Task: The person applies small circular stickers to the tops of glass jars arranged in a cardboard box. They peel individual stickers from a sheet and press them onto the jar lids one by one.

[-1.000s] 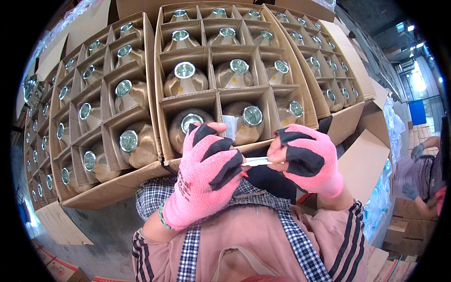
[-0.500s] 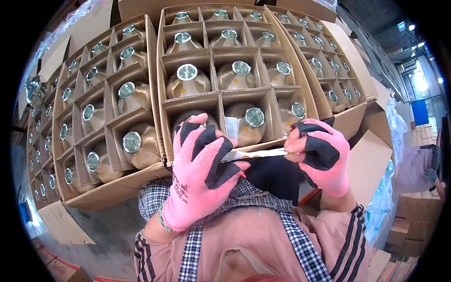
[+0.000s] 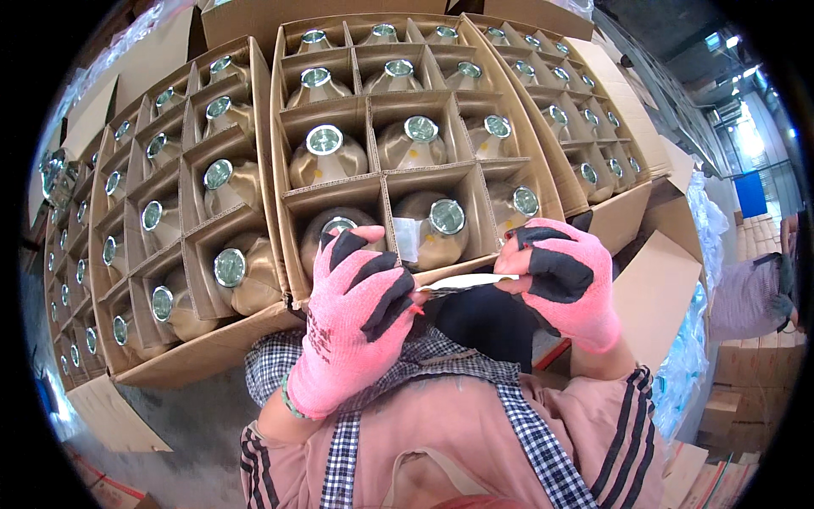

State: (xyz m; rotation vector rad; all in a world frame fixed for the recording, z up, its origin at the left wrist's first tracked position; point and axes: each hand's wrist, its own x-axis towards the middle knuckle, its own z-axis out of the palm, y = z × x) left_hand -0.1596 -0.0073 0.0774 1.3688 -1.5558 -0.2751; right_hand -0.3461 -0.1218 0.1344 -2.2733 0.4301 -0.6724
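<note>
A thin white paper strip [image 3: 469,280] is stretched between my two hands, just in front of the middle carton's near edge. My left hand [image 3: 352,310], in a pink glove with black patches and bare fingertips, pinches one end. The other end sits between the thumb and fingers of my right hand [image 3: 566,284], gloved alike. Beyond the strip, a bulging glass bottle [image 3: 437,242] with a silvery round mouth stands in a cardboard cell, with a white paper slip [image 3: 407,239] beside it. Another bottle [image 3: 320,237] is partly hidden by my left fingers.
The middle carton [image 3: 551,191] has cardboard dividers [image 3: 424,176] and a bottle in each visible cell. Similar filled cartons stand left [image 3: 203,352] and right [image 3: 623,208]. An open flap [image 3: 657,288] and clear plastic wrap [image 3: 685,365] lie right. Another person [image 3: 746,297] is at far right.
The view has shifted slightly, so cartons sit a little lower and further left. My hands are a bit closer together, and the strip's face has turned, showing a broader pale surface.
</note>
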